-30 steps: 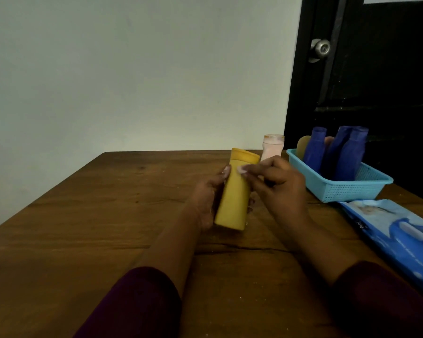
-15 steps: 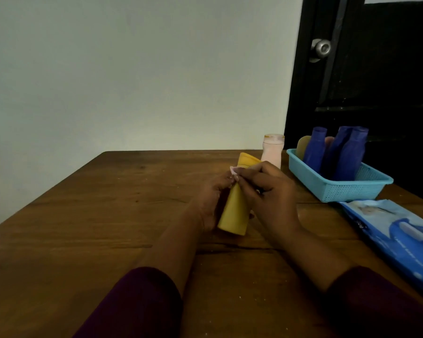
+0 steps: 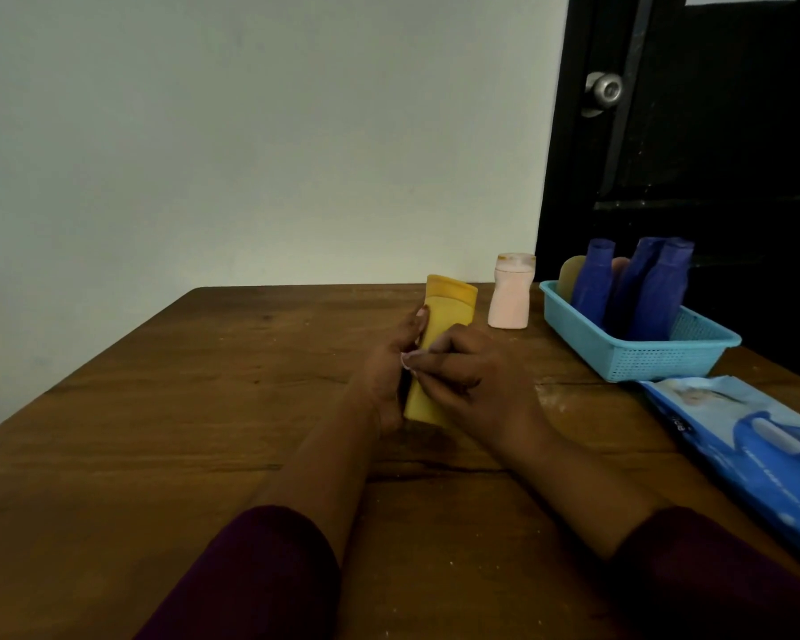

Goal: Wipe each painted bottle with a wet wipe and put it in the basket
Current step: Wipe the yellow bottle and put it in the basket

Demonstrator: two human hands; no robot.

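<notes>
Your right hand (image 3: 476, 376) covers the yellow bottle's (image 3: 449, 307) midsection; the wet wipe (image 3: 407, 360) shows only as a pale sliver. Wipes pack (image 3: 758, 436) cut off at right edge. Blue bottles' (image 3: 661, 288) bases hidden by basket (image 3: 643, 362) wall.

The yellow bottle (image 3: 449, 307) in the middle is plain mustard yellow, more orange at its far rim. A scrap of whitish wipe (image 3: 406, 360) shows against it. The pink bottle (image 3: 509, 302), farther right, is pale pink, its whiter cap smudged orange. The basket (image 3: 638, 362) on the right is turquoise with fine mesh walls, and the blue bottles (image 3: 594, 284) in it are deep blue-violet. The pack (image 3: 758, 431), near right, is sky blue with white patches. The table (image 3: 158, 431) is brown with dark grain, the sleeves (image 3: 259, 575) dark maroon, the wall (image 3: 250, 131) off-white, the door (image 3: 712, 131) black, its knob (image 3: 603, 90) silver
</notes>
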